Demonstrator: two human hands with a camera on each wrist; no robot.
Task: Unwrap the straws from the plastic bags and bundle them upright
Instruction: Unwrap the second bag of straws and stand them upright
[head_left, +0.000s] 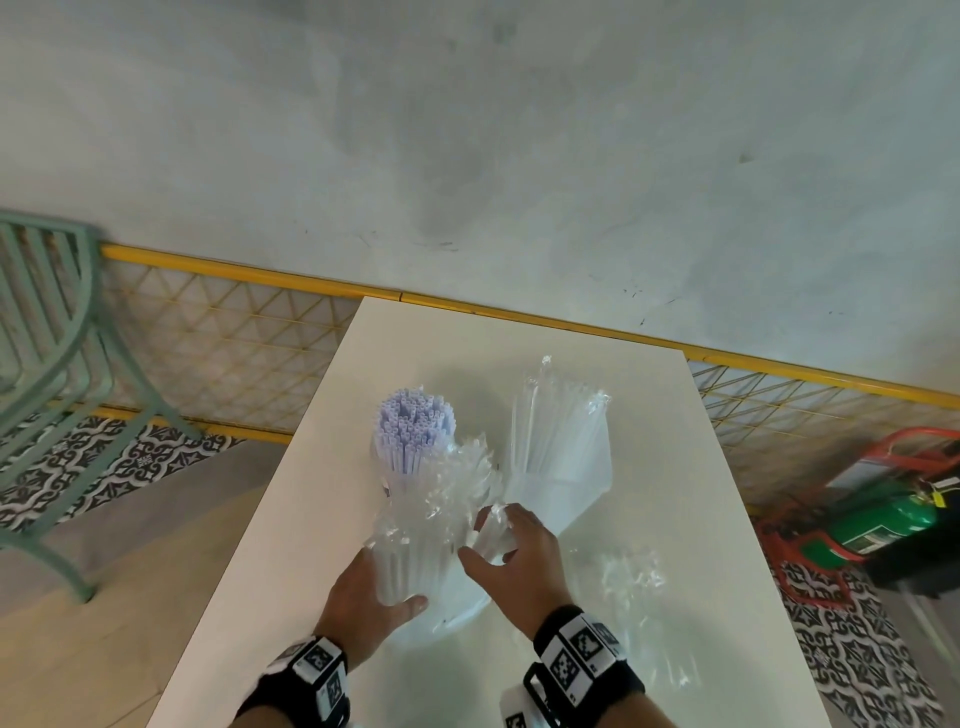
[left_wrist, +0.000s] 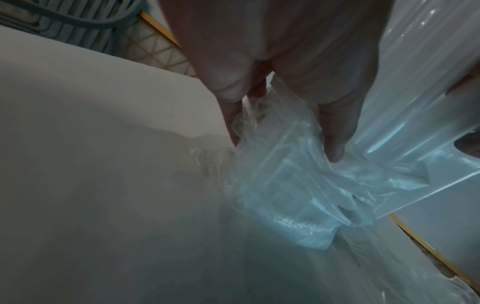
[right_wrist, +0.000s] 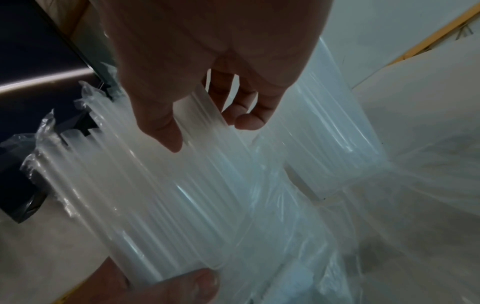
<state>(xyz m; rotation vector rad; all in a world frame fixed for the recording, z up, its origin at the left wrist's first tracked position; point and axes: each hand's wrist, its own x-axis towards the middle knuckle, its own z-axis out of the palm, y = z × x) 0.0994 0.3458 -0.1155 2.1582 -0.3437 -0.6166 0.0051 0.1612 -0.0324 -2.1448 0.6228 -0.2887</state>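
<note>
Straws pack (head_left: 415, 561) in left hand (head_left: 363, 597), right hand (head_left: 519, 561) pinching some

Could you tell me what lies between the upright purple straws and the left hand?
Head view: crumpled clear wrap around the straw pack that the left hand grips lies below the purple straws.

The head view looks steeply down from above the near end of the worktop (head_left: 649, 415), facing the far wall (head_left: 519, 130), and takes in both hands and wrist bands. The left wrist view sits very close behind the left hand (left_wrist: 285, 61), looking along its fingers (left_wrist: 335, 131) across the worktop's left side. The right wrist view looks past the right hand (right_wrist: 207, 51), close to the straws (right_wrist: 161, 185). All three share the wrapped straws between the hands.
</note>
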